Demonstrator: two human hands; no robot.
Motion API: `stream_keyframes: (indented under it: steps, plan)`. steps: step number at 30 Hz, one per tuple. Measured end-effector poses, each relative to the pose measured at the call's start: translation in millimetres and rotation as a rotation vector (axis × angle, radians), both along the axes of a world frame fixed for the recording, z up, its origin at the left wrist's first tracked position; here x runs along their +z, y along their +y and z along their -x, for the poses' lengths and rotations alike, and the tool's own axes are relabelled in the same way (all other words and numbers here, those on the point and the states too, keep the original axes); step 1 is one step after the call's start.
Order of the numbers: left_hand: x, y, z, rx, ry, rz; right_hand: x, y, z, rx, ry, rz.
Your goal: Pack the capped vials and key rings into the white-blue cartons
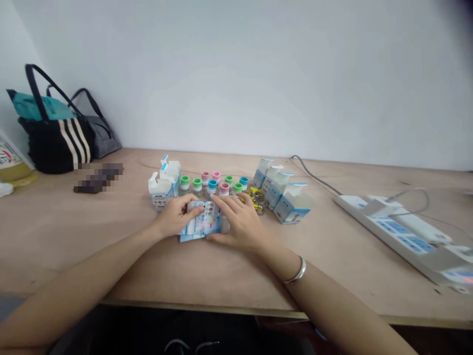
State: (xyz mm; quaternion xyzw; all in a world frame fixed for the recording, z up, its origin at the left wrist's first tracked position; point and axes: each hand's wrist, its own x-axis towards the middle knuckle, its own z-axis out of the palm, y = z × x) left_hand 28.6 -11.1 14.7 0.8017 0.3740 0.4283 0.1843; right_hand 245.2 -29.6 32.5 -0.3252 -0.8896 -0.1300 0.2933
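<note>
A small light-blue and white printed carton (204,223) lies between my two hands near the middle of the table, looking mostly flattened. My left hand (176,216) pinches its left end, thumb on top. My right hand (242,222) grips the right end, fingers along the far edge and thumb at the near edge; the fingers partly hide that end. Just beyond stand several small clear bottles, among them one with a green cap (185,181), one with a blue cap (212,184) and one with a pink cap (224,188).
Open-topped cartons stand left (159,193) and right (290,204) of the bottles. Yellow pieces with clear parts (256,197) lie beside my right hand. A power strip (399,239) with cables is far right. Bags (55,143) and a dark object (92,183) sit at left.
</note>
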Motion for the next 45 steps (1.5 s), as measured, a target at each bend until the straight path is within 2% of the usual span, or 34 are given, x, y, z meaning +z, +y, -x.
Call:
stream_keyframes:
  steps: [4,7,9,12,15,18,23,26,29,32,35,40,43,45]
  plan:
    - [2.0,-2,0,-0.083,-0.081,-0.431,3.7,-2,-2,-0.038,0.072,-0.082]
    - [-1.5,-1,1,-0.200,-0.040,-0.545,9.9,-1,-7,0.025,0.050,-0.003]
    - [-5.9,0,1,-0.328,0.049,-0.468,12.8,-1,-10,0.058,-0.028,0.102]
    - [-9.1,-3,2,-0.470,0.181,-0.221,13.6,0,-11,0.088,-0.152,0.243]
    - [-3.0,-10,5,-0.459,0.274,-0.027,10.9,-2,-8,0.086,-0.202,0.351]
    - [7.3,-17,9,-0.390,0.283,0.068,6.1,-2,-5,0.064,-0.184,0.394]
    - [11.9,-16,11,-0.317,0.267,0.103,0.1,1,-5,0.027,-0.093,0.441]
    - [5.5,-10,12,-0.298,0.242,0.121,0.7,5,-6,0.040,0.002,0.524]
    - [-3.1,-4,13,-0.287,0.125,0.197,1.8,8,-8,0.064,0.091,0.587]
    - [-9.6,0,12,-0.260,-0.003,0.258,1.3,11,-8,0.066,0.121,0.599]
    - [-11.7,0,6,-0.191,0.020,0.246,-0.2,12,-6,0.032,0.136,0.583]
    - [-4.8,-3,3,-0.114,0.190,0.107,-0.1,11,-6,0.011,0.185,0.591]
    - [2.8,-5,11,-0.083,0.132,0.112,1.9,10,-8,0.012,0.229,0.594]
    - [6.7,-6,17,-0.106,0.012,0.209,3.2,9,-8,0.016,0.266,0.590]
